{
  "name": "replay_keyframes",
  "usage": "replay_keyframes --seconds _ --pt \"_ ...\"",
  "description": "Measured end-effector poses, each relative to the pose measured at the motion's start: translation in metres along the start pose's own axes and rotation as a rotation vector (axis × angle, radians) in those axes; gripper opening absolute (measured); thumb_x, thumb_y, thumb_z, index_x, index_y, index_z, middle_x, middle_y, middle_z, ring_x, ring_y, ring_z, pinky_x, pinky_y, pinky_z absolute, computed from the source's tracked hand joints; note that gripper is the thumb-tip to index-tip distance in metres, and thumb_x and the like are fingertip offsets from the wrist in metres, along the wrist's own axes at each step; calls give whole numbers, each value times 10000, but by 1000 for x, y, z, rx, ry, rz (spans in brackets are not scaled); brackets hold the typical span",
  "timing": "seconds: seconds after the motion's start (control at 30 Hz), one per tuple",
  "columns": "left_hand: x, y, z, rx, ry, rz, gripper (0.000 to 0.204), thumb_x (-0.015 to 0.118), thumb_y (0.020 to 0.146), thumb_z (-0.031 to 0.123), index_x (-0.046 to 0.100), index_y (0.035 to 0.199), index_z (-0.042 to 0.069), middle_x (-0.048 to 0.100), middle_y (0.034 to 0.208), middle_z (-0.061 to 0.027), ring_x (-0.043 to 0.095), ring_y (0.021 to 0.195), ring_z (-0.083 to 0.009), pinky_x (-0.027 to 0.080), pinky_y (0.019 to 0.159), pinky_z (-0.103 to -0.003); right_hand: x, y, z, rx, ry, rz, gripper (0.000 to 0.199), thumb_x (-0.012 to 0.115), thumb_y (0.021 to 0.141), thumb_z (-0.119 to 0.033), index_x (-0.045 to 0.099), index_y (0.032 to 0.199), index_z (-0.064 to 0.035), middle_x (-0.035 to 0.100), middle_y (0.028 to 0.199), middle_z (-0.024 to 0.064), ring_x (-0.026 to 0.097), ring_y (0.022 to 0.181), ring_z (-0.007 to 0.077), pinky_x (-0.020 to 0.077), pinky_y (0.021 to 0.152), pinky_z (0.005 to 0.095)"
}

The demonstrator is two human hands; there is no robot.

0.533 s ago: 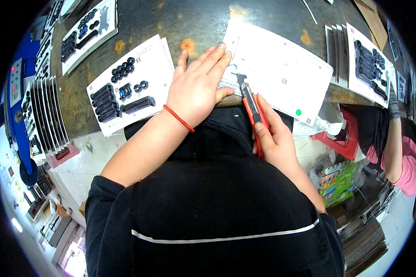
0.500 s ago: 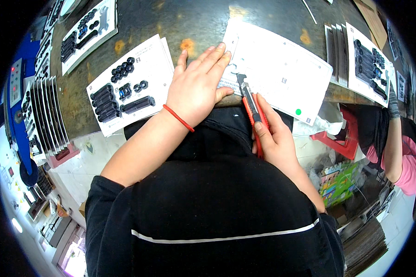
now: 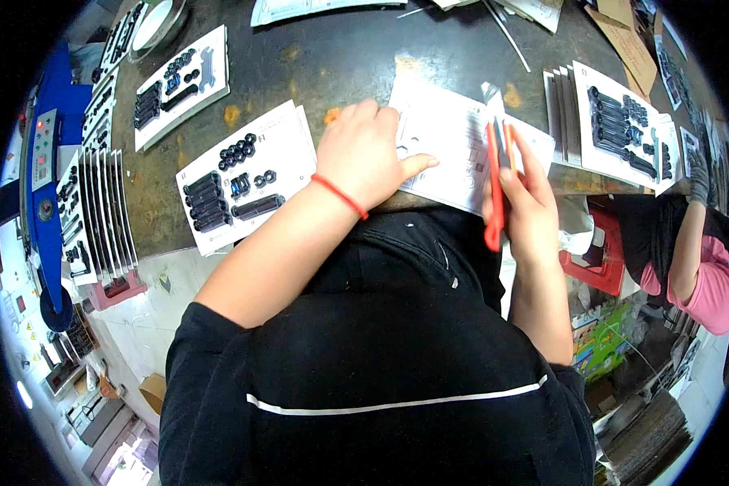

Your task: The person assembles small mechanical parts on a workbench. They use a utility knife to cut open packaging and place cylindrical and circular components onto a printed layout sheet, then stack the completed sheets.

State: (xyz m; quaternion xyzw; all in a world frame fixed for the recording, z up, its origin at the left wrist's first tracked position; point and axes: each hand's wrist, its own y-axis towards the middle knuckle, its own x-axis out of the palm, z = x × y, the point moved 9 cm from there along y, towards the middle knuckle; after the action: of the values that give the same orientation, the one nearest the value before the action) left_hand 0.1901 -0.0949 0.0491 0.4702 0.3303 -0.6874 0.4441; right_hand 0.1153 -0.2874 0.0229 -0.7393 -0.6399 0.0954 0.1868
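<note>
My left hand (image 3: 360, 150) bends its fingers at the left edge of a white printed sheet (image 3: 449, 121), its thumb stretched across the top. The fingertips are hidden. Grey wrench shapes (image 3: 411, 146) show on the sheet beside that thumb. In my right hand (image 3: 528, 211) is a red utility knife (image 3: 495, 186), held over the sheet's right part, pointing away from me. Its far end is bright and blurred, so I cannot tell whether the blade touches anything. Left of my left hand lies a white card with black bolts and nuts (image 3: 247, 182).
More hardware cards (image 3: 182, 87) lie at the far left, and others stand in a row (image 3: 97, 219) by a blue machine (image 3: 44, 194). At right are upright cards (image 3: 624, 134), brown cardboard (image 3: 624, 49) and a red crate (image 3: 599, 251). A co-worker's gloved hand (image 3: 699, 178) is at far right.
My left hand's fingers, outstretched before, are now bent. My right hand has carried the knife rightward, from beside the wrench shapes to the sheet's right part. The whole view has shifted somewhat.
</note>
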Motion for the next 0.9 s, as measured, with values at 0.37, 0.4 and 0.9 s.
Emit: replay_keyframes --seconds 0.37,0.4,0.9 --pt "35 32 -11 -252 -62 -268 557 662 880 484 626 1059 -42 676 1050 -246 672 967 -396 545 849 -463 41 44 -33 -553 -1164 382 630 605 834 -14 496 1436 -165 620 983 149 625 896 349 511 782 458" --pt "36 32 -10 -252 -55 -276 538 648 891 463 625 1053 -48 677 1048 -254 674 959 -400 546 845 -464 39 44 -32 -528 -1163 378 613 601 851 -18 494 1436 -165 620 990 147 627 915 347 509 797 457" --pt "44 57 5 -140 106 -594 442 630 865 356 696 951 -73 701 955 -271 699 886 -367 552 831 -437 27 40 -29 -660 -1126 476 617 620 852 -36 485 1440 -162 628 962 98 638 822 307 526 704 422"
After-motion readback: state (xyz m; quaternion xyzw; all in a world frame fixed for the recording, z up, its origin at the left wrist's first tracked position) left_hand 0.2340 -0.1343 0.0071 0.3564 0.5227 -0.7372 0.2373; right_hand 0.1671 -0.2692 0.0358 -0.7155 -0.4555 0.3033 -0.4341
